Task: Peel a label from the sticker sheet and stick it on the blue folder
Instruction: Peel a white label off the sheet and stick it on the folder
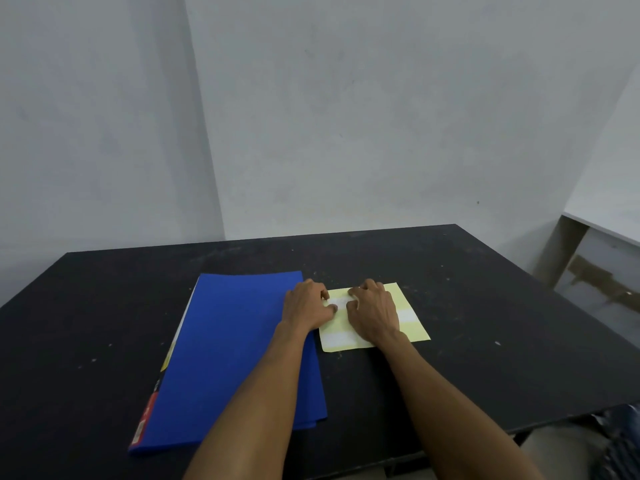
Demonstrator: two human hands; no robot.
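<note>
1. The black table fills the lower half of the view, set against a pale wall, its surface scuffed and speckled
2. The blue folder lies closed and flat on the table to the person's left, its long side running away from them; a red and yellow strip shows along its left edge, too small to read
3. The yellow sticker sheet lies flat just beside the folder's right edge, with pale white label strips across it; two strips show in part, and any others are covered by the hands
4. The left hand rests at the sheet's left edge, over the seam between folder and sheet, fingers curled, thumb and forefinger tips down on the paper as if pinning it
5. The right hand lies on the middle of the sheet, fingers bent inward toward a white label between the two hands; whether a nail has caught an edge I cannot tell
6. My judgement: the peeling step is just starting, with no label visibly lifted and nothing stuck on the folder yet
7. The next move calls for lifting one label corner with a fingertip while the other hand holds the backing still, then pulling slowly so the label does not tear or curl
</note>
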